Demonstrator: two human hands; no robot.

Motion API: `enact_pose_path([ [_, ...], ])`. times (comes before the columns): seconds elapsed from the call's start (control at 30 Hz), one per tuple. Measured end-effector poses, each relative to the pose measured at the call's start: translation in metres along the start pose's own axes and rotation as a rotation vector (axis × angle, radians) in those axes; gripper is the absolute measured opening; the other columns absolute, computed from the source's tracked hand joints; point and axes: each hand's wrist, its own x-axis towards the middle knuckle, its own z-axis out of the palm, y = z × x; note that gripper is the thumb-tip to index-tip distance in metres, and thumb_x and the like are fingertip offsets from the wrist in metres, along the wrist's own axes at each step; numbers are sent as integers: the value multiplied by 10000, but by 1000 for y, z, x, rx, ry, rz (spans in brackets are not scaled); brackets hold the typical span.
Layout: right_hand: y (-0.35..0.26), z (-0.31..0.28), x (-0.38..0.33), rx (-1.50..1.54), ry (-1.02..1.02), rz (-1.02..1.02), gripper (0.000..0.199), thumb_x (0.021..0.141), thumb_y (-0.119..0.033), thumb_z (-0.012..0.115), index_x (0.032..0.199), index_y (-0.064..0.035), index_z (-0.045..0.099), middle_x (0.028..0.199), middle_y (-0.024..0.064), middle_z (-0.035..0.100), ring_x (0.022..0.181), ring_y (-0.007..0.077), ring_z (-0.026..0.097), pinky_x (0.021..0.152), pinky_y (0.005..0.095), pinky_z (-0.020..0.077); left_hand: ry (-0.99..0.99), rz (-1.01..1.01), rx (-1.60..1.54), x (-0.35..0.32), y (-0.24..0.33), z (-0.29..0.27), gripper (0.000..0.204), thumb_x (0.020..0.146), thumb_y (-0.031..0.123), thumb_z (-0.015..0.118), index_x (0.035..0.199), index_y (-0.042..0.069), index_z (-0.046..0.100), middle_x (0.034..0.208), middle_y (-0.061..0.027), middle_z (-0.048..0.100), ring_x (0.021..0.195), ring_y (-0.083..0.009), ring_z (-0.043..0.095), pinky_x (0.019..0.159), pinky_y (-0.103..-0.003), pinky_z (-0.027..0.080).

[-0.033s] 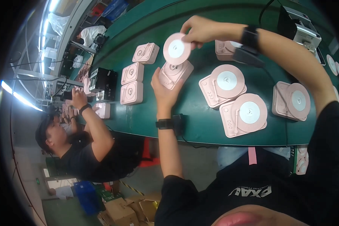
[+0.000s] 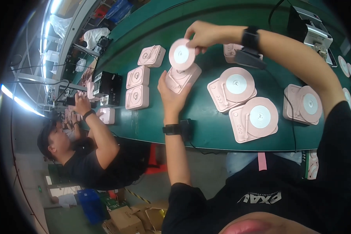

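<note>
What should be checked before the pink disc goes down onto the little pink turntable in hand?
1. Left hand supports the pink turntable from below: ok.
2. Right hand pinches the pink disc at its edge: ok.
3. Disc directly above the turntable: ok.
4. Disc level: not ok, tilted.
5. Centre peg lined up: cannot tell.
6. Green table has room beside the finished turntables: ok.

Pink disc [image 2: 182, 54], white centre; green table [image 2: 206, 121]; black wristbands [image 2: 171, 129].
</note>
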Motion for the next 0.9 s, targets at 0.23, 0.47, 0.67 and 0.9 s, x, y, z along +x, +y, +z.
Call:
enact_pose_path([
  [0.23,20,48,36,-107,-193,21,446,975,-212,660,1337,46,621,927,153,762,736,195,761,658,310,625,21,2,-53,-2,0,-7,1054,721,301,934,1549,-9,359,1510,-255,448,1405,-436,396,1178,-530,361],
  [0.47,52,54,37,-569,52,-554,461,980,-371,671,1226,17,703,875,152,755,650,293,719,605,374,567,2,64,-6,-3,0,-9,1025,726,294,928,1535,-11,377,1517,-252,448,1402,-443,391,1171,-530,359],
  [0.67,-11,-6,-78,-624,60,-435,394,978,-351,704,840,17,737,613,137,620,518,289,552,530,406,441,-3,130,55,1,-2,2,975,726,286,925,1506,-20,426,1495,-257,474,1381,-449,420,1163,-535,357],
  [0.9,-7,-114,-280,-320,681,-695,150,965,-137,732,953,10,703,756,26,671,694,110,640,630,254,509,-65,341,493,16,0,-22,764,878,392,812,1422,-70,540,1408,-299,582,1300,-458,555,1132,-505,421],
])
